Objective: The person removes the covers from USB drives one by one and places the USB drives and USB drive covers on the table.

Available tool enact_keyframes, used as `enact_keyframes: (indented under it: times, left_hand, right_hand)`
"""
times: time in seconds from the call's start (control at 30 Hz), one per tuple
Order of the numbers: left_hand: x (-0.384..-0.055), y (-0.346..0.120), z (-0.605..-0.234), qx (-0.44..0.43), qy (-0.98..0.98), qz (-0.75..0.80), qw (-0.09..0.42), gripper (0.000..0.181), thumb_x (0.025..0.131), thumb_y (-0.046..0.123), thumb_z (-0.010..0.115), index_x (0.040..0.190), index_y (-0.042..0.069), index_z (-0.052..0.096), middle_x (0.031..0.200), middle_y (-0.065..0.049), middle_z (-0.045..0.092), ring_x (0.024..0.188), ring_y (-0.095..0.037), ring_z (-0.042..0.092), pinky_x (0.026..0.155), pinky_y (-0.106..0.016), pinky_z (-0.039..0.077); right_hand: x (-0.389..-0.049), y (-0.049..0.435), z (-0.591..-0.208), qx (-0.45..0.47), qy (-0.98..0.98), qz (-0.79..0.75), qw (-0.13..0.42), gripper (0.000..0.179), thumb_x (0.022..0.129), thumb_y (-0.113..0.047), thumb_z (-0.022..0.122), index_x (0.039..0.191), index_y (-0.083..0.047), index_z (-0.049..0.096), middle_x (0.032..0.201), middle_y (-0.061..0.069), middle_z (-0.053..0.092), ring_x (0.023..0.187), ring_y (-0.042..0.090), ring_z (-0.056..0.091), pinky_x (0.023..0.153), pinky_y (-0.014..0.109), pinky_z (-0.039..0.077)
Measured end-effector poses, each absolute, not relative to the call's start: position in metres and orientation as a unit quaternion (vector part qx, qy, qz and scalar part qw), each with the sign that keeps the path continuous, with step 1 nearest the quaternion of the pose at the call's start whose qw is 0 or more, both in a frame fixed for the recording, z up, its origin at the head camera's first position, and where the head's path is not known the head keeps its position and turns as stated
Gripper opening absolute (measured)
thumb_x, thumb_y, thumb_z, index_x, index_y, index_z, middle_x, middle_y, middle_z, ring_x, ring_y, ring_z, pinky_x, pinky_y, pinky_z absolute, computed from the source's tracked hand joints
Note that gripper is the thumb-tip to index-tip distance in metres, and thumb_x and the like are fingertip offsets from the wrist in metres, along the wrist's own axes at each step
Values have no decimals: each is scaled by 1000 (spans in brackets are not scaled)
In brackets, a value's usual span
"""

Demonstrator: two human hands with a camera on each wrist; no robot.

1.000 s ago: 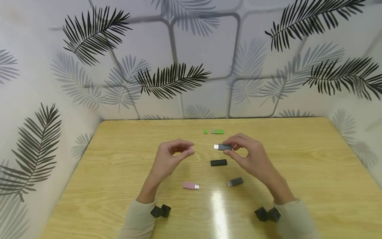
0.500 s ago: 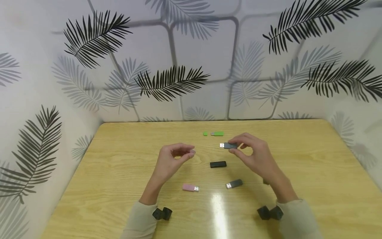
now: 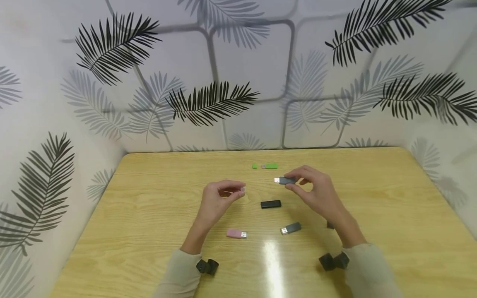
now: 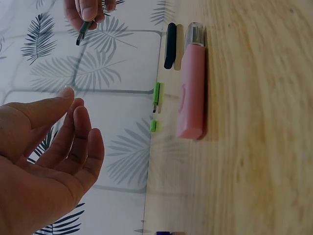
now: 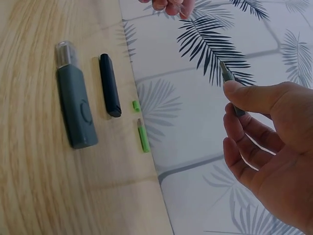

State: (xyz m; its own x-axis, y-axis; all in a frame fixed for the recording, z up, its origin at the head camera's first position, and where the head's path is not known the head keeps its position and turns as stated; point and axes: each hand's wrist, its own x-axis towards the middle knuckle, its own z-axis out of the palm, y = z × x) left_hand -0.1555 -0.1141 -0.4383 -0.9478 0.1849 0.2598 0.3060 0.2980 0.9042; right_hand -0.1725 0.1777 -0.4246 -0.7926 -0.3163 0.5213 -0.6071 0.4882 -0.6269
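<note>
My right hand [image 3: 316, 190] pinches a dark grey USB stick [image 3: 286, 180] between thumb and fingertips, its bare metal plug pointing left. Across from it, my left hand [image 3: 220, 200] pinches a small clear cap [image 4: 67, 90], mostly hidden by the fingertips. A gap separates the plug and the cap, and both hands are raised over the table. Below them lie a black USB stick [image 3: 271, 204], a second grey USB stick [image 3: 291, 228] with a clear cap on its plug, and a pink USB stick [image 3: 236, 234], also capped.
Toward the back of the wooden table [image 3: 156, 215] lies a green USB stick [image 3: 270, 166], its green cap [image 3: 255, 166] off beside it. A purple object [image 4: 164, 233] shows at the bottom edge of the left wrist view. A leaf-patterned wall covering [image 3: 253, 62] rises behind the table.
My right hand has drawn a little to the right with the grey USB stick. My left hand has shifted slightly right, still pinching the clear cap. The sticks on the table stay put.
</note>
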Motion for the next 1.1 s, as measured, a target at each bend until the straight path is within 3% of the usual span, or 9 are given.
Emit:
enact_keyframes:
  times: [0.47, 1.1]
  left_hand:
    - [-157, -105, -444, -109, -832, -542, 41, 15, 89, 10, 82, 104, 7, 81, 95, -3, 78, 86, -16, 72, 79, -32, 59]
    - [-194, -92, -443, -116, -853, -507, 41, 15, 92, 10, 78, 106, 5, 80, 98, -6, 77, 89, -21, 72, 81, -37, 60]
  right_hand:
    - [-178, 177, -440, 246, -857, 434, 132, 24, 86, -3, 83, 108, -7, 76, 102, 2, 73, 91, 17, 67, 75, 41, 60]
    - [-199, 172, -449, 208, -864, 446, 107, 22, 86, -4, 82, 108, -5, 76, 104, 7, 74, 95, 24, 69, 78, 44, 58]
